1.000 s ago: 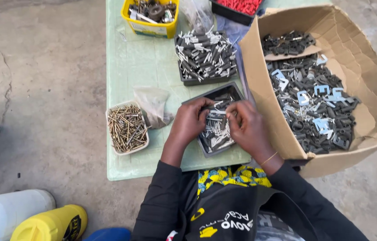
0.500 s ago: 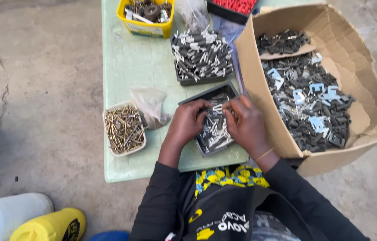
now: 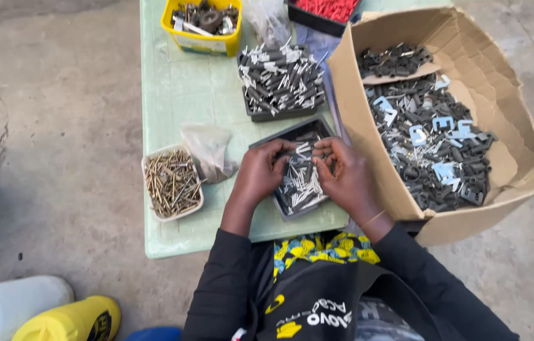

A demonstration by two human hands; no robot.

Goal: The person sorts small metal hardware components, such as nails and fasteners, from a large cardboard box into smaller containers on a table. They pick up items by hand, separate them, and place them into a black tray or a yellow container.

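Note:
My left hand (image 3: 259, 173) and my right hand (image 3: 346, 175) are together over a dark tray (image 3: 292, 211) of small silver and black metal parts on a pale green table (image 3: 185, 101). Fingertips of both hands pinch a small part (image 3: 303, 150) between them above the tray; its exact shape is too small to tell. The tray lies at the table's near edge, right in front of my body.
A white tub of brass screws (image 3: 172, 183) and a crumpled plastic bag (image 3: 210, 150) lie left of the tray. Behind stand another dark tray of parts (image 3: 281, 81), a yellow tub (image 3: 202, 25) and a red-filled tray (image 3: 325, 10). A large cardboard box (image 3: 519, 145) of black parts stands at right.
The camera view has shifted slightly; my hands stay over the tray, fingers working the small part. Nothing else has moved.

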